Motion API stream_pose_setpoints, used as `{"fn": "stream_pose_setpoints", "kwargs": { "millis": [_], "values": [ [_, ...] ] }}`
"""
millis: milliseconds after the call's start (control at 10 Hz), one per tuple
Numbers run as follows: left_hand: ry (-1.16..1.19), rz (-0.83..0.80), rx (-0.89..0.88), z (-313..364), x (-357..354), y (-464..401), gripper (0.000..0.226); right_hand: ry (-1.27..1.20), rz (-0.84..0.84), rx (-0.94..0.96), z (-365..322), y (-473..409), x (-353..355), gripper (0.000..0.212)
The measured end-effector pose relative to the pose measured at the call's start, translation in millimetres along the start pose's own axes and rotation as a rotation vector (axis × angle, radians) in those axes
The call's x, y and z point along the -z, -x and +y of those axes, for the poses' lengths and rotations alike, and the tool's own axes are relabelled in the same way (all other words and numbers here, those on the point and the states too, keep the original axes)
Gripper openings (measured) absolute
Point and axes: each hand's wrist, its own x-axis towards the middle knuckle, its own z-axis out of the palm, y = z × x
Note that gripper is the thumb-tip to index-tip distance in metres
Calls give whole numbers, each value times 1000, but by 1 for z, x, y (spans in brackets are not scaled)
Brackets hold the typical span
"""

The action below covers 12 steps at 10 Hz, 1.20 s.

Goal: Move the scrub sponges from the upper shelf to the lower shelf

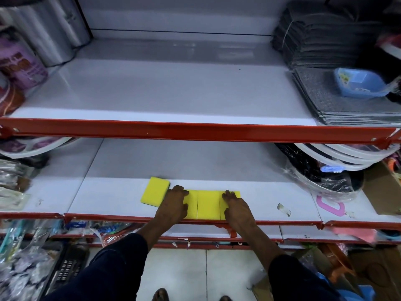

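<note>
One yellow sponge lying crooked on the lower shelf, left hand flat and open on the sponge row, right hand flat and open on its other end, no words readable

Four yellow sponges, two hands.

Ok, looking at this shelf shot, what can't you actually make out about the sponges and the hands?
Head view only:
- Sponge under the left hand: mostly covered, outline unclear.
- Sponge under the right hand: largely hidden by it.
- Tilted sponge: its far corner is blurred, dark underside barely visible.
- Middle sponge shows fully.
- Upper shelf: its far ends are hidden by stacked grey mats and other goods.
</note>
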Motion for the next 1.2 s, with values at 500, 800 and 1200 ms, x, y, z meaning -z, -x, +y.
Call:
{"fn": "stream_pose_setpoints", "kwargs": {
  "millis": [500,800,1200],
  "values": [
    [-116,-52,284,-76,22,1,71,-34,35,-25,-3,2,-3,64],
    [-33,-78,252,-43,20,14,63,-19,23,-45,-10,3,-3,66],
    [-172,-89,207,-21,23,26,61,72,-29,-44,-29,9,11,68]
  ]
}}
